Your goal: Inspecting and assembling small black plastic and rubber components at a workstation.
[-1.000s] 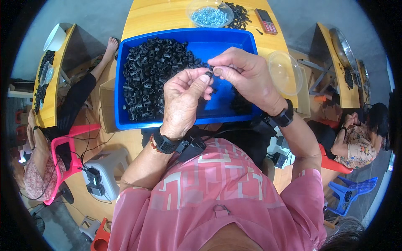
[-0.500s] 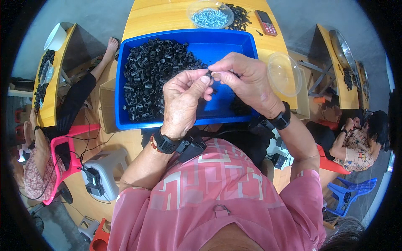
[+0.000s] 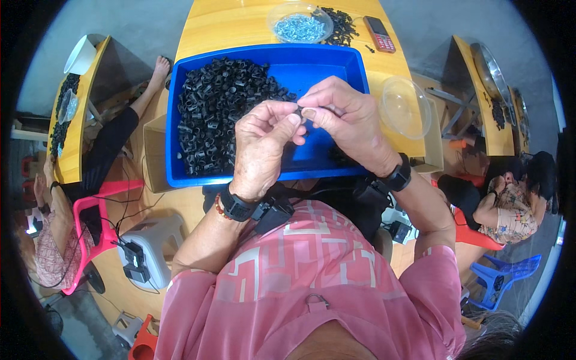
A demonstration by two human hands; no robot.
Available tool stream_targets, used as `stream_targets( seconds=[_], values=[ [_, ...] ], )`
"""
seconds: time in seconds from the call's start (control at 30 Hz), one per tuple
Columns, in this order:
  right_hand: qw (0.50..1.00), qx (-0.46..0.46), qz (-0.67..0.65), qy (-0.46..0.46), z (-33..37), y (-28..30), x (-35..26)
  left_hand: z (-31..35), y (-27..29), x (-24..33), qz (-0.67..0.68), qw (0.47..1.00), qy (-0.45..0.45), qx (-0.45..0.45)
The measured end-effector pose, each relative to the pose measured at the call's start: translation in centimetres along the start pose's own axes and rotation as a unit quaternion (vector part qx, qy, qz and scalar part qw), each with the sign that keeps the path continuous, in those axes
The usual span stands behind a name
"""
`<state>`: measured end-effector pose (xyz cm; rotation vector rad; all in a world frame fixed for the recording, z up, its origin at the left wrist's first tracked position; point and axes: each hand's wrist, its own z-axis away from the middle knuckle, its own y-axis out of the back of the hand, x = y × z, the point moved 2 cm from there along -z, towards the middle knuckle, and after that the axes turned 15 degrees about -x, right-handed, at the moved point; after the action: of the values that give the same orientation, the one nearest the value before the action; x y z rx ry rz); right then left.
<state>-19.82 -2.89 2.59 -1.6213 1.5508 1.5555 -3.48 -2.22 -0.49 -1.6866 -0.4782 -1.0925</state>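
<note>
Over the blue tray [image 3: 327,55], my two hands meet and pinch a small black plastic part [image 3: 300,113] between their fingertips. My left hand [image 3: 266,135] closes thumb and forefinger on it from the left. From the right, my right hand [image 3: 342,114] presses it with thumb and forefinger; the fingers cover most of the part. A heap of short black tubular plastic parts [image 3: 225,108] fills the tray's left side. A few dark pieces lie in the tray's near right corner, partly behind my right wrist.
Beyond the tray are a clear bowl of small silvery-blue screws [image 3: 298,28], a pile of small black pieces [image 3: 337,27] and a red mobile phone [image 3: 380,34]. An empty clear plastic bowl [image 3: 405,108] sits right of the tray. Other people sit at side tables left and right.
My right hand has shifted slightly, its thumb moving left over the black part. My left hand stays nearly in place, still pinching.
</note>
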Motion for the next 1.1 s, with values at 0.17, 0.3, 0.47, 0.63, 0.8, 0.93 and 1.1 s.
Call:
stream_targets(
  seconds=[0.17, 0.3, 0.47, 0.63, 0.8, 0.93, 1.1],
  values=[
    [1.000, 0.000, -0.012, -0.013, 0.1, 0.3, -0.1, 0.0, 0.3, -0.1, -0.008, 0.999, 0.013, -0.028],
    [0.998, 0.004, -0.035, -0.053, 0.1, 0.4, -0.4, 0.0, 0.2, 0.0, -0.009, 1.000, 0.016, -0.019],
    [1.000, -0.001, 0.005, -0.022, 0.1, 0.6, -0.5, 0.0, 0.3, -0.1, -0.008, 1.000, 0.019, -0.021],
    [1.000, -0.009, 0.012, -0.006, 0.1, 0.7, -0.3, 0.0, 0.2, 0.0, -0.004, 1.000, 0.018, -0.021],
    [0.999, -0.036, -0.025, -0.024, -0.2, 1.2, -0.7, 0.0, 0.2, 0.1, -0.001, 1.000, 0.014, -0.019],
    [0.999, -0.027, -0.036, -0.028, -0.1, 1.3, -0.6, 0.0, 0.1, 0.1, -0.009, 0.999, 0.026, -0.019],
    [1.000, -0.007, 0.012, -0.028, -0.1, 1.1, -1.1, 0.0, 0.0, 0.1, -0.002, 0.999, 0.025, -0.019]
  ],
)
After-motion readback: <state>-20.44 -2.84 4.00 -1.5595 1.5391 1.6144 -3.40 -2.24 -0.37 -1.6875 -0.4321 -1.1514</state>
